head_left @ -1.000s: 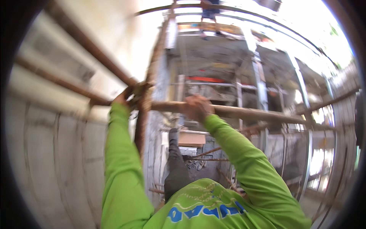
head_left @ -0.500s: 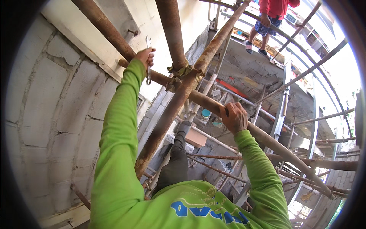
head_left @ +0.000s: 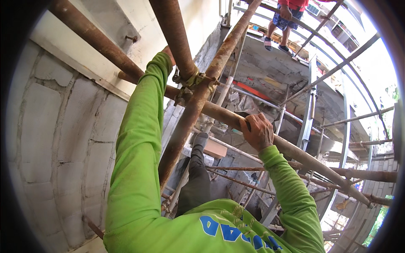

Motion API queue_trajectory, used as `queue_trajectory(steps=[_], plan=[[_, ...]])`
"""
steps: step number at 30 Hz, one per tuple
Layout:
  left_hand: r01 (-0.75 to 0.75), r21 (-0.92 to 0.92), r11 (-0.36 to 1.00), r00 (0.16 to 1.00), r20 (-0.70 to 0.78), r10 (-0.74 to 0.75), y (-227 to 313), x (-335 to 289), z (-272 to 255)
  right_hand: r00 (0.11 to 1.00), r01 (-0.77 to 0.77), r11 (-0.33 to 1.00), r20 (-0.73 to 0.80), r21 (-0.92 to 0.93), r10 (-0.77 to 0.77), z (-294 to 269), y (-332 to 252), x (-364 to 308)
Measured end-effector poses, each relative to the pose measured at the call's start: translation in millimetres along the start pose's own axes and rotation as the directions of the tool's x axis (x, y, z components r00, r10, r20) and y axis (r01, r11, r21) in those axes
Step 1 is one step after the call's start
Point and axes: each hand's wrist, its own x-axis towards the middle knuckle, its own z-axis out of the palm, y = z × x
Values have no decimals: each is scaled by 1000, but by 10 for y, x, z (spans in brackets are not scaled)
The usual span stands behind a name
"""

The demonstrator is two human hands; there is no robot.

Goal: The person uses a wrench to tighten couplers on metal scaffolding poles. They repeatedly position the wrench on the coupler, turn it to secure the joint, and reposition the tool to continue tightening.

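My left hand (head_left: 169, 55) is raised beside a rusty upright pipe (head_left: 174, 33), which hides most of its fingers. The wrench it grips is mostly out of sight; a small metal end, seemingly the wrench's, shows next to the pipe clamps (head_left: 195, 82). These clamps join the upright, a long slanting pipe (head_left: 223, 55) and a crossing pipe (head_left: 228, 116). Farther right, my right hand (head_left: 258, 131) is closed round the crossing pipe, its knuckles on top.
A block wall (head_left: 71, 139) rises at my left. Below, my leg (head_left: 197, 173) stretches down among thinner scaffold pipes. A person in blue shorts (head_left: 282, 23) stands at the upper right. A bolt (head_left: 133, 39) juts from the pale wall.
My left hand has moved right and slightly up, behind the upright pipe, carrying the wrench mostly out of sight. My right hand keeps its grip on the crossing pipe. The view has shifted slightly.
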Motion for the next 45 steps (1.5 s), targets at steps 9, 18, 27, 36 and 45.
queue_trajectory(steps=[9,18,27,36,45], plan=[[350,-385,854,935,99,-339,241,-57,74,1000,-1,1000,9,2,1,12,12,-9],[75,-417,906,962,-209,-176,784,-619,401,1000,-1,1000,19,-14,2,13,12,-4],[-247,-571,783,864,-496,-89,576,-2254,606,1000,-14,1000,26,-3,14,0,9,-24],[-445,-169,880,651,-735,188,879,-1972,531,1000,-10,1000,21,-3,10,5,33,-5],[123,-200,972,915,-355,-189,1280,-500,47,1000,23,1000,10,-16,-23,-2,-36,26]])
